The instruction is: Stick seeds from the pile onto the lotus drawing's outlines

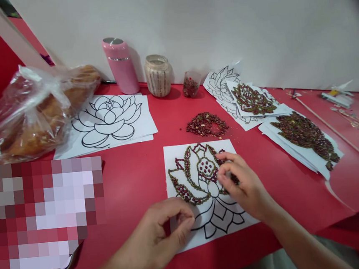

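Left hand: the left hand (166,232) is over the lower left edge of the lotus sheet, fingers curled and thumb drawn in close to the forefinger.
Right hand: the right hand (246,183) is over the right side of the flower, fingers bent in a narrow curl; whether a seed sits in either hand, I cannot tell from this view.
Lotus sheet: the white lotus sheet (213,189) lies flat on the table (133,176), between and beneath the hands; green and dark red seeds trace the upper petals, red ones dot the round centre, and the lower petals are bare black outline.
Seed pile: just beyond the sheet's top edge, the loose seed pile (197,125) has a gap on its right side.
Seeded sheets: to the right, one seed-covered sheet (254,98) overlaps plain line drawings (222,82), and another (305,136) tops a stack nearer the person.
Back row: a clear cup (191,84) with seeds, a pale jar (158,75) and a pink flask (121,68) stand upright before the white panel (188,25).
Left side: a bag of bread (45,108) rests beside more outline sheets (111,115).
Far right: a thin stick (339,133) lies slanting.
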### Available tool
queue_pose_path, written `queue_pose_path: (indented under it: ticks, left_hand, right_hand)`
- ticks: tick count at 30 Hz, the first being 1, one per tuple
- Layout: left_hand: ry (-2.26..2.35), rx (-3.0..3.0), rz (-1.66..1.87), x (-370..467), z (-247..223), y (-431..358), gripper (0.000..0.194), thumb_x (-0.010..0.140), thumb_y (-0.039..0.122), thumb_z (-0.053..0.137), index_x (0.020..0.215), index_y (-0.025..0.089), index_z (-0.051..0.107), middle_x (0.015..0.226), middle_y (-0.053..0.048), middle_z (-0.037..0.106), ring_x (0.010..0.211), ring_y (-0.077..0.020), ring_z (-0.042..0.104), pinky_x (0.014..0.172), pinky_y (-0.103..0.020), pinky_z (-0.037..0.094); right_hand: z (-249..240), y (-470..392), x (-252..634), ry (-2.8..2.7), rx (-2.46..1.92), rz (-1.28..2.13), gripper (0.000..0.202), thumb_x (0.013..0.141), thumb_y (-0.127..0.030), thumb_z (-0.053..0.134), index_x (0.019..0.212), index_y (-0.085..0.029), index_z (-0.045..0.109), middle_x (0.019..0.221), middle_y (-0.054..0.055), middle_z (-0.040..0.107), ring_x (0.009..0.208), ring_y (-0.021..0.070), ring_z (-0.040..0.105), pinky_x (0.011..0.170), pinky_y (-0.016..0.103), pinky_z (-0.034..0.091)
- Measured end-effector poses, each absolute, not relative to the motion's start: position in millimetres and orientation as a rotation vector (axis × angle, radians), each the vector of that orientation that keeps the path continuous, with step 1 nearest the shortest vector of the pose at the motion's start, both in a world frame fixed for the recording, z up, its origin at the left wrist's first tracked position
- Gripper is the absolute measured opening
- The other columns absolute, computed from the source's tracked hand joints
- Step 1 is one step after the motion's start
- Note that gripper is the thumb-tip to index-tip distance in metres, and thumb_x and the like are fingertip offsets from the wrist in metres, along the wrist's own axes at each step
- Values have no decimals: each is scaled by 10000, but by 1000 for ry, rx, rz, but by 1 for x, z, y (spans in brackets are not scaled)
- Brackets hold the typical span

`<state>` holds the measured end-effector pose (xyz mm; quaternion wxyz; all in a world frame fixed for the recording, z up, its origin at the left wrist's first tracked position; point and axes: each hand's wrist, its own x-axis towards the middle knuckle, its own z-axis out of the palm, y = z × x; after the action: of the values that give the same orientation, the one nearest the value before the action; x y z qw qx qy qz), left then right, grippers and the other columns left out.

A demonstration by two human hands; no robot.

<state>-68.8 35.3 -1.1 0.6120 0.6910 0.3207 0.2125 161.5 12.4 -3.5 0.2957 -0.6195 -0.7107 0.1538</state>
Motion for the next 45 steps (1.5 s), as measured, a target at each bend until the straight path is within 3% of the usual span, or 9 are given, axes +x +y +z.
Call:
queue_pose_path:
  ticks: [7, 23, 31, 45]
  left_hand:
    - [727, 1643, 476, -70, -4, 35, 185, 843, 286, 436, 696, 192, 497, 624, 13, 487, 563, -108, 423, 508, -197, 360]
    - [716, 1639, 431, -67, -5, 37, 219, 857, 272, 398, 674, 176, 472, 613, 24, 451, 567, -96, 395, 508, -198, 328]
    - [721, 1631, 409, -67, -7, 36, 214, 861, 281, 391, 692, 177, 473, 633, 18, 466, 584, -102, 408, 519, -205, 337]
    - [713, 1611, 397, -67, -6, 36, 241, 868, 306, 369, 676, 182, 445, 619, 26, 424, 573, -100, 375, 510, -201, 317]
  right_hand:
    - [-16, 15, 141, -1995, -1675, 308, 76, 810, -187, 476, 765, -200, 535, 1200, 95, 434, 1149, 232, 403, 922, 404, 357]
    - [-19, 18, 136, -1988, -1724, 224, 57, 755, -173, 528, 710, -199, 551, 1155, 83, 477, 1110, 227, 447, 900, 406, 355]
    - [-19, 17, 145, -1833, -1684, 224, 38, 768, -200, 531, 805, -199, 525, 1053, 88, 510, 1077, 218, 465, 869, 378, 393]
    - [-21, 20, 136, -1941, -1781, 91, 180, 727, -234, 578, 890, -193, 514, 1178, 106, 468, 1110, 259, 420, 926, 441, 344]
